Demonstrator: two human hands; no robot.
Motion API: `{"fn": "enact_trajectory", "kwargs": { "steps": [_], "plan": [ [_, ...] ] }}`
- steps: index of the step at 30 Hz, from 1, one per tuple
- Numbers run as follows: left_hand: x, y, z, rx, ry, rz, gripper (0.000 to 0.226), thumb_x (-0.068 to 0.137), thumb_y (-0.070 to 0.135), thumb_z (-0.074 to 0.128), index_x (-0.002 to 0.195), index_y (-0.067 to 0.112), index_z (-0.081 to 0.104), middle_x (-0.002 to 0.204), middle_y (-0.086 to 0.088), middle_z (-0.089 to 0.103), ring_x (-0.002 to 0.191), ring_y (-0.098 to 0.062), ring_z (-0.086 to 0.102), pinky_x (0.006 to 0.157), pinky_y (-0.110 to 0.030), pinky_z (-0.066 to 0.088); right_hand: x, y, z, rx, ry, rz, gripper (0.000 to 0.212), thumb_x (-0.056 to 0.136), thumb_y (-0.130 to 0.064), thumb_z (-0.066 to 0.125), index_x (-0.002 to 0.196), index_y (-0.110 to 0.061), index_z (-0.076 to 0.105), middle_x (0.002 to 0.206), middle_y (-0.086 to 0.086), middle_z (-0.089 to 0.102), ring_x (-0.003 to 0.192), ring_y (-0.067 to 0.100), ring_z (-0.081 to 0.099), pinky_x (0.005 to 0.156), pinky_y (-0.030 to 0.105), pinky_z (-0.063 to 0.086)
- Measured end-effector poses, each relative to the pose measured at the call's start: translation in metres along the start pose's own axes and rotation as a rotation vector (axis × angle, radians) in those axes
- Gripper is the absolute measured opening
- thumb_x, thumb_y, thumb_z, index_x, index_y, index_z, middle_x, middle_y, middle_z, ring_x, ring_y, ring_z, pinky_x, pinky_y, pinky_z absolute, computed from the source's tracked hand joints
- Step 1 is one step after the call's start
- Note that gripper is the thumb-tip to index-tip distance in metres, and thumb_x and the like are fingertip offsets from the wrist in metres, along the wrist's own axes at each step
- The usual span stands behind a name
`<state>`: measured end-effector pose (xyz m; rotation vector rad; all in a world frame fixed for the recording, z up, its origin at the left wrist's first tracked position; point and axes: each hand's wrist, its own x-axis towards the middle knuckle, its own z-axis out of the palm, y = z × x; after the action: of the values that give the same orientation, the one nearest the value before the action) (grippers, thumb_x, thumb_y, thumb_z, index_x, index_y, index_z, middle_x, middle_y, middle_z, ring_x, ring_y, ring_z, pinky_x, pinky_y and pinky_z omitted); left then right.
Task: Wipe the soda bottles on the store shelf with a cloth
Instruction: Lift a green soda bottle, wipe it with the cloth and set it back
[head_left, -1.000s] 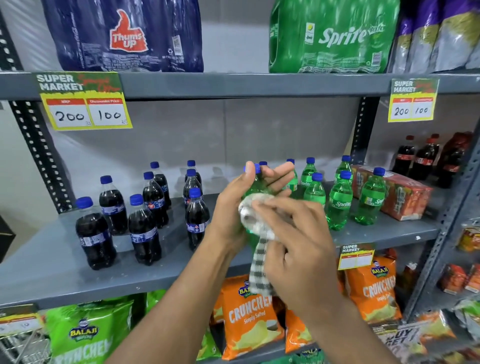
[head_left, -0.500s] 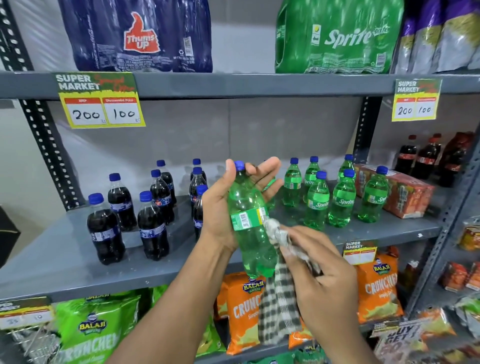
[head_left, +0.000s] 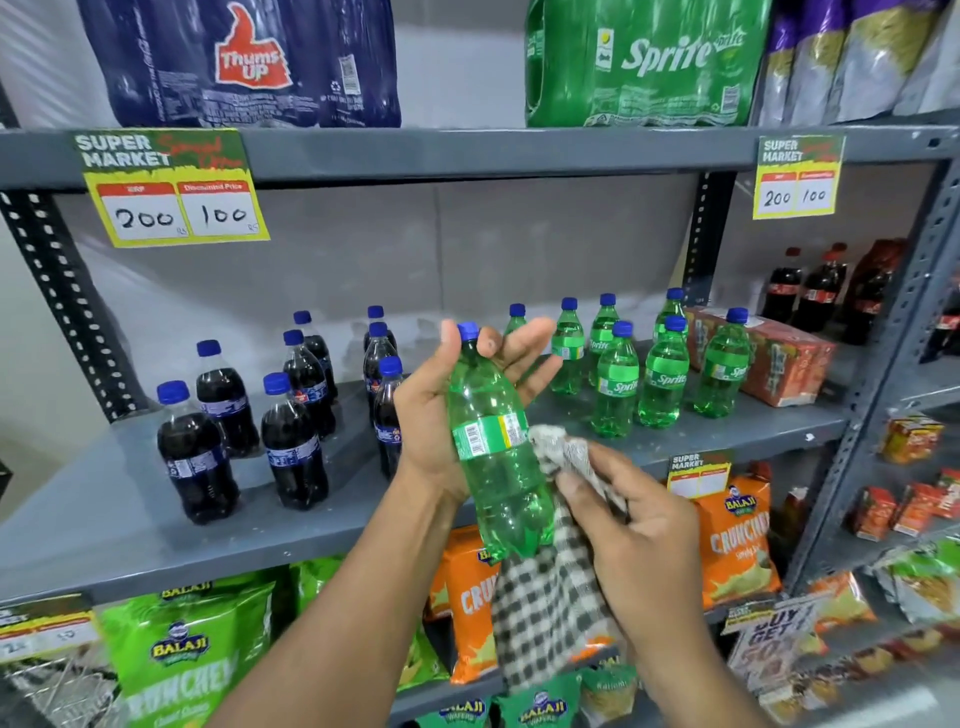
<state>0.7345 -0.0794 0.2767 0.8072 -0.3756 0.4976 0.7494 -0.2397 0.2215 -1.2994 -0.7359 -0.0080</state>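
Note:
My left hand (head_left: 431, 410) holds a green Sprite bottle (head_left: 493, 457) with a blue cap in front of the grey middle shelf (head_left: 93, 530); the palm cradles it from behind with the fingers spread near the neck. My right hand (head_left: 639, 525) grips a black-and-white checked cloth (head_left: 550, 613) and presses its bunched top against the bottle's right side, beside the label. The cloth's tail hangs down below the bottle. Several dark cola bottles (head_left: 291, 441) stand on the shelf's left, several green Sprite bottles (head_left: 660, 374) on its right.
An orange carton pack (head_left: 779, 358) sits right of the Sprite bottles. Shrink-wrapped Thums Up (head_left: 249, 57) and Sprite packs (head_left: 649, 62) fill the top shelf. Snack bags (head_left: 187, 654) line the lower shelf. Yellow price tags (head_left: 176, 208) hang from the shelf edge. Red-capped cola bottles (head_left: 815, 291) stand far right.
The cloth hand has slid from the bottle's upper part down to its right side by the label. The bottle is now uncovered and held slightly lower and tilted.

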Motion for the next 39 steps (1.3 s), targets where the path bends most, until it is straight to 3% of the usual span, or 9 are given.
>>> {"fn": "enact_trajectory", "kwargs": {
  "steps": [4,10,16,21,24,28,31,35,39],
  "plan": [
    [0.000,-0.005,0.007,-0.032,-0.041,-0.033,0.037,0.094,0.042,0.048,0.076,0.011,0.056,0.113,-0.022,0.072,0.118,-0.032,0.062,0.117,-0.051,0.032,0.013,-0.007,0.003,0.062,0.019,0.044,0.028,0.092,-0.014,0.068,0.114,-0.030,0.074,0.116,-0.007,0.075,0.112,0.013,0.069,0.098,0.042,0.056],
    [-0.002,0.003,0.004,0.014,-0.043,-0.034,0.038,0.094,0.041,0.049,0.075,0.010,0.058,0.116,-0.026,0.070,0.124,-0.036,0.058,0.119,-0.052,0.028,-0.014,-0.002,0.004,0.048,0.059,0.136,0.032,0.079,-0.034,0.069,0.111,-0.040,0.069,0.123,-0.009,0.072,0.119,0.008,0.064,0.104,0.040,0.052],
    [-0.006,-0.001,0.011,-0.015,-0.057,-0.067,0.035,0.093,0.040,0.053,0.075,0.011,0.055,0.116,-0.026,0.070,0.122,-0.034,0.059,0.121,-0.049,0.024,0.009,-0.016,0.007,0.098,0.051,0.143,0.029,0.093,-0.011,0.066,0.119,-0.023,0.072,0.110,-0.008,0.078,0.106,0.012,0.072,0.093,0.040,0.057],
    [-0.008,0.007,0.009,0.018,-0.018,-0.047,0.037,0.095,0.041,0.049,0.074,0.011,0.056,0.110,-0.026,0.072,0.120,-0.034,0.062,0.119,-0.049,0.030,-0.020,-0.006,0.009,0.253,-0.019,0.405,0.027,0.095,-0.006,0.060,0.112,-0.019,0.074,0.105,0.002,0.079,0.105,0.025,0.073,0.092,0.044,0.056],
    [-0.010,0.004,0.010,0.021,-0.007,-0.052,0.037,0.093,0.041,0.051,0.072,0.011,0.057,0.106,-0.025,0.074,0.118,-0.033,0.064,0.116,-0.047,0.036,-0.020,-0.001,0.011,0.403,-0.056,0.555,0.028,0.089,-0.004,0.059,0.108,-0.016,0.077,0.104,0.010,0.079,0.095,0.027,0.075,0.077,0.039,0.061],
    [-0.010,0.007,0.016,0.051,-0.015,-0.034,0.037,0.095,0.040,0.049,0.074,0.011,0.054,0.104,-0.025,0.074,0.114,-0.032,0.067,0.112,-0.045,0.041,-0.014,-0.005,0.015,0.525,-0.046,0.537,0.029,0.086,-0.009,0.061,0.106,-0.020,0.078,0.111,0.011,0.077,0.105,0.034,0.071,0.088,0.046,0.056],
    [-0.010,0.011,0.015,0.094,-0.011,-0.042,0.038,0.099,0.040,0.043,0.075,0.011,0.053,0.105,-0.024,0.074,0.115,-0.031,0.067,0.114,-0.045,0.039,-0.019,-0.004,0.012,0.549,-0.061,0.548,0.026,0.088,-0.008,0.059,0.097,-0.021,0.080,0.104,0.008,0.079,0.091,0.027,0.076,0.073,0.040,0.061],
    [-0.012,0.006,0.009,0.140,0.022,-0.071,0.038,0.101,0.039,0.041,0.075,0.013,0.053,0.105,-0.022,0.075,0.115,-0.029,0.067,0.114,-0.044,0.038,-0.005,-0.005,0.006,0.292,-0.003,0.304,0.025,0.086,-0.011,0.067,0.101,-0.026,0.080,0.108,0.003,0.078,0.098,0.023,0.073,0.090,0.048,0.058],
    [-0.008,0.009,0.005,0.137,0.056,-0.065,0.036,0.099,0.040,0.046,0.076,0.013,0.054,0.108,-0.020,0.074,0.117,-0.030,0.065,0.113,-0.046,0.040,0.007,-0.013,0.002,-0.378,-0.028,-0.540,0.036,0.094,0.001,0.060,0.117,-0.025,0.071,0.111,-0.019,0.067,0.099,0.001,0.063,0.083,0.014,0.052]
  ]
}}
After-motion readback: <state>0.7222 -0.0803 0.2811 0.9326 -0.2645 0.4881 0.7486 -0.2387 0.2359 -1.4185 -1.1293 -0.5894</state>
